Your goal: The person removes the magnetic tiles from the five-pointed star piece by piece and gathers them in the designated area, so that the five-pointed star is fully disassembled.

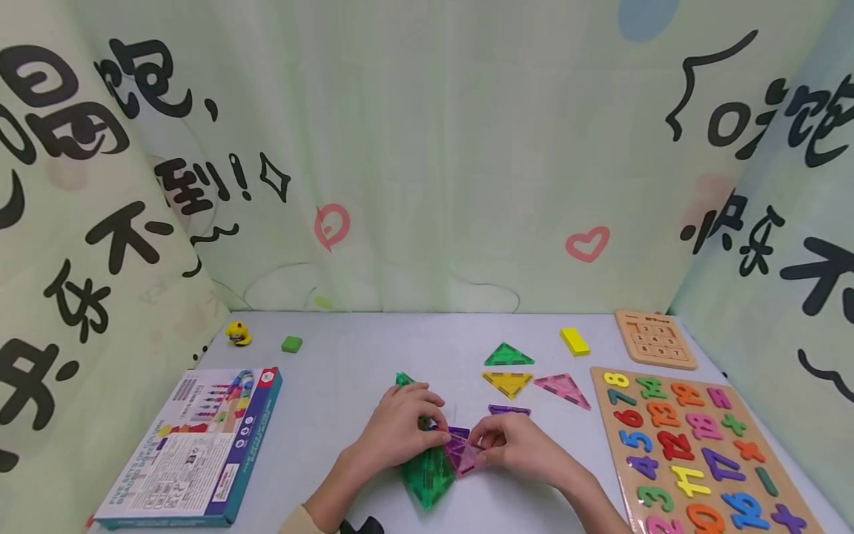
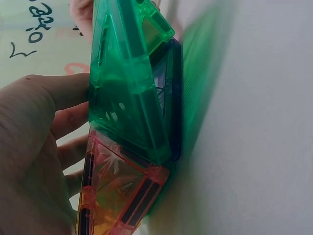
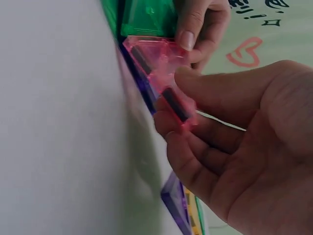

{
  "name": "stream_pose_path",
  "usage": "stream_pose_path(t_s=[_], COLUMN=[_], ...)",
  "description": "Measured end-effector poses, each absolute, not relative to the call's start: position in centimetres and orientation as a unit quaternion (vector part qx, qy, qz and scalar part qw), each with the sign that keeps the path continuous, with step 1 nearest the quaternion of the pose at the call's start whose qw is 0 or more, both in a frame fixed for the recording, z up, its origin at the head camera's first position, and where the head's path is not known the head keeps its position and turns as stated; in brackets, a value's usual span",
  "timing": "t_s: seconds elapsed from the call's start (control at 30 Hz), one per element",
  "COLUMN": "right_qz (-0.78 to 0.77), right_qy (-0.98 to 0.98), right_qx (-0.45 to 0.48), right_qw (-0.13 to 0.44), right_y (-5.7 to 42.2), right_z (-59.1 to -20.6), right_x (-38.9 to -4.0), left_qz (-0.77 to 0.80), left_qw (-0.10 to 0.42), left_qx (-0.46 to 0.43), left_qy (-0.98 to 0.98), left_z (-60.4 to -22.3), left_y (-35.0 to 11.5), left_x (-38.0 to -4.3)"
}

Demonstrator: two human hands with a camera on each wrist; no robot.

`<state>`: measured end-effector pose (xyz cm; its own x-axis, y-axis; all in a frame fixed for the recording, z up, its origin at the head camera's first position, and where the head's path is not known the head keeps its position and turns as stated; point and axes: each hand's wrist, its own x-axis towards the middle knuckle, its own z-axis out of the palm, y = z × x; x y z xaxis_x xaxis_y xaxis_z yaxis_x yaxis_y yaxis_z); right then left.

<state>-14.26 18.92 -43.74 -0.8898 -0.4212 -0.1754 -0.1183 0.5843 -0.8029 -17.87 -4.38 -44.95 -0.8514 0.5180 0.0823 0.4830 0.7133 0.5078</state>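
Observation:
A structure of green magnetic tiles stands on the table, with a purple tile at its right side. My left hand grips its top, thumb toward the right end. In the left wrist view, orange and pink tiles join the green ones. My right hand pinches a pink triangular tile between thumb and fingers. That tile lies over the purple one and meets the green part, close to the left thumb. Loose triangular tiles lie beyond: purple, yellow, pink and green.
At the left lies a printed box, with a toy duck and a green block behind it. A number puzzle board lies at the right, below a small wooden tray. A yellow block sits nearby. Printed curtains enclose the table.

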Motion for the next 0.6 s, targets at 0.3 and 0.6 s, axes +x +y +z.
stream_pose_path(t_s=[0.3,0.6], right_qz=[-0.466,-0.482], right_qy=[0.858,0.852], right_qx=[-0.130,-0.109], right_qw=[0.174,0.171], right_y=[18.7,18.8], right_z=[-44.4,-44.9], right_x=[-14.3,-14.4], left_qz=[0.265,0.264], left_qw=[0.041,0.047], left_qx=[0.266,0.267], left_qy=[0.926,0.925], left_z=[-45.0,-45.0], left_y=[-4.5,-4.7], left_x=[-17.9,-18.1])
